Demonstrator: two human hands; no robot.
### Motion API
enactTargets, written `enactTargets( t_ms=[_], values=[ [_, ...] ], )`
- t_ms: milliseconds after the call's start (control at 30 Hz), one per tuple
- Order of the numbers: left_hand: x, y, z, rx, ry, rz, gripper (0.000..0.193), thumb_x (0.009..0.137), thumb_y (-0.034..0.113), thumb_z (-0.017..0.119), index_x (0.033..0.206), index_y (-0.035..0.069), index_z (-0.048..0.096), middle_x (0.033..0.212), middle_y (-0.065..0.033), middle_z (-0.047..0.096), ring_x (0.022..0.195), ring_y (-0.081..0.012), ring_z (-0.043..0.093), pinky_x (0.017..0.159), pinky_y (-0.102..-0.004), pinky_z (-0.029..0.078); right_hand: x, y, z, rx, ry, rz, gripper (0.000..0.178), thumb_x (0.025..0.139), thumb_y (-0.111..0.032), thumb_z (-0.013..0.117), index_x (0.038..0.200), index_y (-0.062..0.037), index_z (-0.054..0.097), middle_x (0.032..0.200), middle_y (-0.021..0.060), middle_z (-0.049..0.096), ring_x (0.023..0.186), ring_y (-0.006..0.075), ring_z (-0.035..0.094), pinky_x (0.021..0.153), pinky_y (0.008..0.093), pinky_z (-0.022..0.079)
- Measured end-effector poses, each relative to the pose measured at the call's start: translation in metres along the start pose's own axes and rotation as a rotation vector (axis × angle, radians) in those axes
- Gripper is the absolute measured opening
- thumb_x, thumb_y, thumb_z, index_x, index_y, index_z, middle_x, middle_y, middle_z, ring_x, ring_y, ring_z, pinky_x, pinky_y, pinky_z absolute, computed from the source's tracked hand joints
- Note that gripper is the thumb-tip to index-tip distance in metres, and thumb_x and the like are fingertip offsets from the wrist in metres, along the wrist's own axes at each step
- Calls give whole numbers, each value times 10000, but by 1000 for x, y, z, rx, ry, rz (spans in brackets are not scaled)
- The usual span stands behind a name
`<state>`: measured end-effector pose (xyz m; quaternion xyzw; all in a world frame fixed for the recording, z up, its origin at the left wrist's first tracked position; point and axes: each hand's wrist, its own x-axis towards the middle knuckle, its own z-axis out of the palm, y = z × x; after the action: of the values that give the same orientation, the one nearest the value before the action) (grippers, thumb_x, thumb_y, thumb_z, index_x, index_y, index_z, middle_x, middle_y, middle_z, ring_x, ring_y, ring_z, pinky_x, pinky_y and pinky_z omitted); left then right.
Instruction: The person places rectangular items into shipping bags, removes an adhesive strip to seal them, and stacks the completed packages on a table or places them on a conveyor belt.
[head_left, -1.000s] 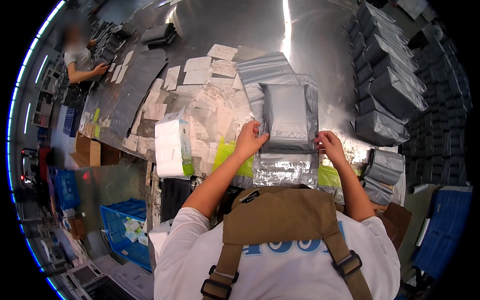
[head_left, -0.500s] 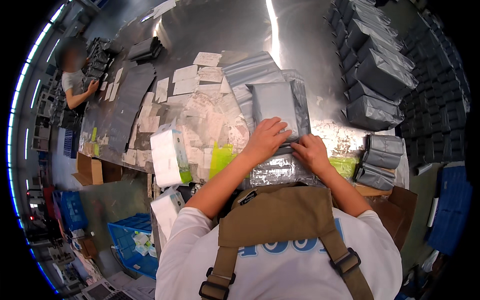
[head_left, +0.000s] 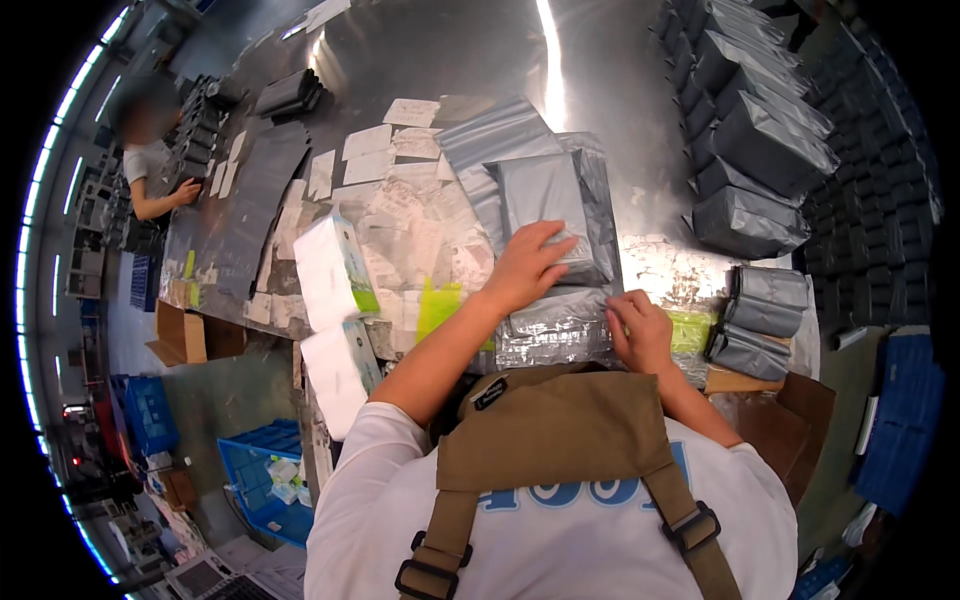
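Resting on the filled grey poly mailer atop flat grey mailers, the left hand, fingers spread and grasping nothing, may be letting it skew if the right hand, curled, its grip impossible to tell, is tugging unevenly.

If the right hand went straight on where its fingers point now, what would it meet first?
The right hand would most likely meet the grey parcel near its lower edge; depth is unclear.

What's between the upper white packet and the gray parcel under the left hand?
In the head view, paper slips lie between the white packet and the parcel, then the edge of some flat gray plastic.
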<state>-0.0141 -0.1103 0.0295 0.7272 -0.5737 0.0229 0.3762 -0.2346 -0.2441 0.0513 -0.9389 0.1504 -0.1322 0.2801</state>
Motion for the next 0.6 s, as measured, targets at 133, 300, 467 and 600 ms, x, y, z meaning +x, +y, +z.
enactTargets(
  t_ms=[133,300,467,600],
  values=[
    [-20,10,13,-58,361,-395,529,918,188,600,1385,2,433,1399,-205,443,1298,-366,407,1093,-439,311,47,-5,18,201,76,105,475,920,-279,594,1285,17,523,1201,220,600,1088,369,588,915,410,460],
    [-32,-9,24,-581,348,-861,586,987,207,520,1469,-41,297,1509,-197,334,1382,-296,332,1131,-358,266,70,24,82,723,-118,471,788,968,-442,532,1470,97,250,1508,239,351,1391,285,364,1119,340,290],
    [-38,-19,38,-738,193,-842,591,993,168,507,1488,-45,265,1531,-169,324,1391,-248,339,1129,-313,270,96,53,57,1149,-103,636,698,935,-447,611,1364,72,425,1254,125,558,1117,167,534,973,265,394],
    [-18,17,41,-628,180,-620,589,959,89,524,1483,-32,284,1518,-161,341,1392,-259,345,1133,-328,269,108,49,35,1183,-29,764,764,819,-430,754,1319,70,465,1097,114,591,1038,173,561,918,274,443]
  ],
)
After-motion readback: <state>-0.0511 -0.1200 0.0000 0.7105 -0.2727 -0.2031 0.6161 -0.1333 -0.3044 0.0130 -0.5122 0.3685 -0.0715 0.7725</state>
